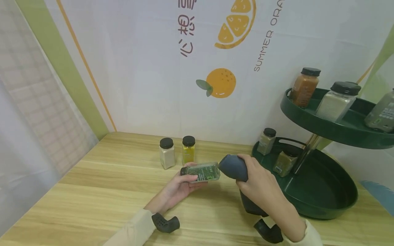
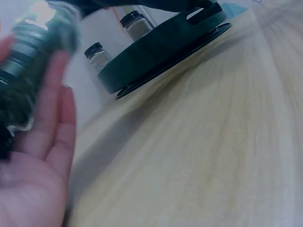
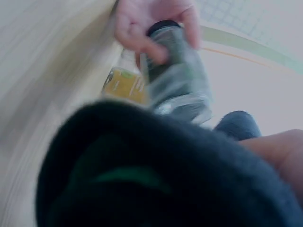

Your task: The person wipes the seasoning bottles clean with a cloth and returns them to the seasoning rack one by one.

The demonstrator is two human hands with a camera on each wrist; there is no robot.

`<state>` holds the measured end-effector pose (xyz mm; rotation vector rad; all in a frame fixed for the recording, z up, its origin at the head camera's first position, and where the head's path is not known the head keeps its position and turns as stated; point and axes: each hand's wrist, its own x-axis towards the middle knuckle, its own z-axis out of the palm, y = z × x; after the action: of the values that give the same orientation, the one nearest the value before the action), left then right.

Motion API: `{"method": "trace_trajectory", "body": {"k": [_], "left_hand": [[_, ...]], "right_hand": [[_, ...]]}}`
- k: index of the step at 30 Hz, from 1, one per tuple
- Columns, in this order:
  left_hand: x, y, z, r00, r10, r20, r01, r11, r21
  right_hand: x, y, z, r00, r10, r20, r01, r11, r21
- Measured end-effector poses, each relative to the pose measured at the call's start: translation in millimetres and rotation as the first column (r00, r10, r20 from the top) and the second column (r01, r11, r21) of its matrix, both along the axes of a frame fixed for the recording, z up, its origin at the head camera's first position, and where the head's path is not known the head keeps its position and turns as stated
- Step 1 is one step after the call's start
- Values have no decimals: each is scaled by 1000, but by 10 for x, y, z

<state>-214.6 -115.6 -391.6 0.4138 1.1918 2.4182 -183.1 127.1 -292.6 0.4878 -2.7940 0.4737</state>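
Observation:
In the head view my left hand holds a clear spice jar of green flakes sideways. Its black lid points left, and the thumb lies across its front. My right hand grips a dark blue-grey cloth, bunched close to the jar's base; a darker part hangs below. The right wrist view shows the cloth's fuzzy surface large in front, hiding part of the jar. The left wrist view catches the blurred jar against the left hand's fingers.
Behind the left hand stand a jar of pale powder and a jar of yellow powder. At the right, a two-tier dark green rack carries several spice jars, including an orange one on top. A printed curtain hangs behind the wooden table.

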Motion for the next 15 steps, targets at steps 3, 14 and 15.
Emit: {"method": "trace_trajectory", "body": {"k": [3, 14, 15], "left_hand": [[1, 11, -1, 1000, -12, -20, 11, 998, -57], [20, 3, -14, 1000, 27, -9, -27, 999, 21], [19, 2, -16, 1000, 26, -6, -25, 999, 41]], "right_hand": [[27, -40, -13, 999, 33, 11, -33, 998, -58], [52, -141, -144, 990, 142, 22, -142, 990, -16], [50, -137, -143, 988, 151, 27, -150, 988, -30]]}}
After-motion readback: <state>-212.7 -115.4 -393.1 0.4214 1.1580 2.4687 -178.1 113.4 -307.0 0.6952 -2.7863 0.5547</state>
